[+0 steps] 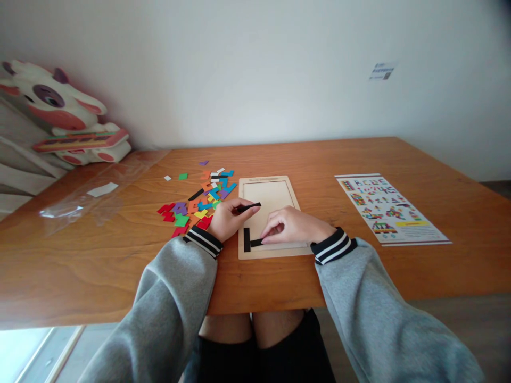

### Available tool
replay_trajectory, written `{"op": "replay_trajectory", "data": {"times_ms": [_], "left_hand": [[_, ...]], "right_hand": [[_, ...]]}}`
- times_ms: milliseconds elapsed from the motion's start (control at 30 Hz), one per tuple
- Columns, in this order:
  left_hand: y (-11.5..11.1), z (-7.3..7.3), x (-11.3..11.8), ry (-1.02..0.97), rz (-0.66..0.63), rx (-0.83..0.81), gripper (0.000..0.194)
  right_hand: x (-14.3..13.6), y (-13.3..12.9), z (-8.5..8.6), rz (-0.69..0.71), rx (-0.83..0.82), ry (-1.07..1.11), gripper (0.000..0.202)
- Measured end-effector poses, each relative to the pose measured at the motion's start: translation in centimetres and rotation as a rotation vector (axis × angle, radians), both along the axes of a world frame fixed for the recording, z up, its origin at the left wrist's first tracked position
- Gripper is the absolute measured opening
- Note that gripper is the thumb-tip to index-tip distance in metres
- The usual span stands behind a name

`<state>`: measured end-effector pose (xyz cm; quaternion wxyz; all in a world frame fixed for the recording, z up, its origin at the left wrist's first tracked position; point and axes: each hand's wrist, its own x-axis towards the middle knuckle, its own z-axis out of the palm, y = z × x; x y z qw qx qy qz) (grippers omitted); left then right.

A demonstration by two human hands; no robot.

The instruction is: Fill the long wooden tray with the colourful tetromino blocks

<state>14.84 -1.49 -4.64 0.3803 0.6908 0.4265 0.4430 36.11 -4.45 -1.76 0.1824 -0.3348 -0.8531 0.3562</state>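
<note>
Two bare hands work over a wooden puzzle tray (270, 254). Left hand (229, 218) pinches a thin black strip piece (249, 207) between thumb and fingers, lifted just above the tray's left edge. Right hand (291, 226) presses fingertips on a black L-shaped piece (249, 242) lying in the tray's near-left corner. Left of the grip, loose coloured pieces (197, 199) lie scattered; well right, a pattern sheet (391, 208).
</note>
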Motion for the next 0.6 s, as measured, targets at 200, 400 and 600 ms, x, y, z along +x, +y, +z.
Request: {"op": "replay_trajectory", "data": {"times_ms": [200, 400, 600], "left_hand": [[-0.04, 0.06, -0.10, 0.044, -0.014, 0.019, 0.033], [0.03, -0.12, -0.18, 0.034, -0.038, 0.028, 0.032], [0.09, 0.09, -0.33, 0.040, -0.059, 0.125, 0.026]], "right_hand": [[-0.10, -0.19, -0.09, 0.017, 0.016, 0.025, 0.017], [-0.34, -0.41, 0.07, 0.073, -0.067, -0.023, 0.024], [-0.55, -0.22, 0.26, -0.152, -0.170, 0.118, 0.040]]}}
